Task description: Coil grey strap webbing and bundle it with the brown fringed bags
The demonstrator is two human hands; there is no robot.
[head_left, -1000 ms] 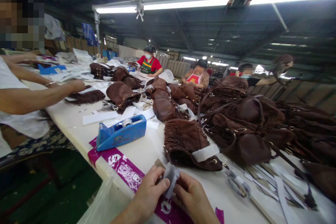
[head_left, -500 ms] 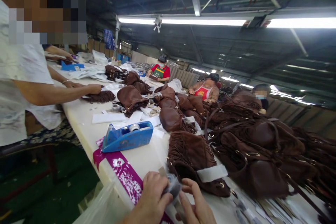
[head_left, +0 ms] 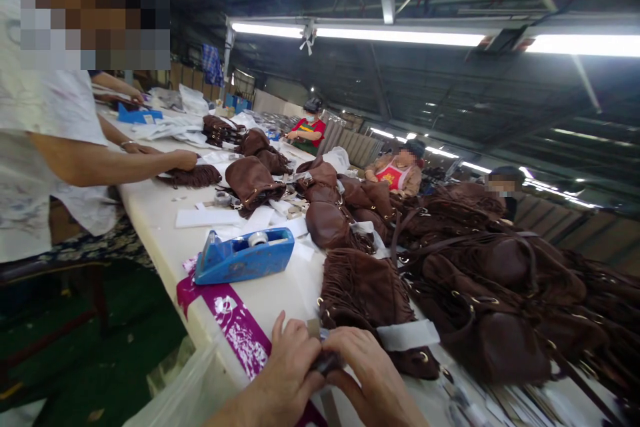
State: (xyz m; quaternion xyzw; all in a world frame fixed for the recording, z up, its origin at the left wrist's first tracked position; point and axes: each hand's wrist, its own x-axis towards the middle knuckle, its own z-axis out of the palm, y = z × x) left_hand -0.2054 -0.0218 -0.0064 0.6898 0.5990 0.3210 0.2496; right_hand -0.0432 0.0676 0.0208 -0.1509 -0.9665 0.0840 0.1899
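Low in the head view, my left hand and my right hand meet at the table's near edge. Between them is a small dark bundle, apparently in clear plastic and mostly covered by my fingers. Both hands are closed on it, thumbs and fingers bent round it. Just beyond lies a brown fringed bag with gold eyelets, a white strip across its front part. Left of the bag, a blue tape dispenser stands on the table.
Purple printed tape runs along the table edge. Brown bags are heaped on the right. At the left, a co-worker's hand touches a fringed brown piece. Other people sit across the table. Clear plastic hangs at the near edge.
My right hand has moved up and left over the small bundle, its fingers now bent over the top. Less of the bundle shows. The bag and tape dispenser have stayed in place.
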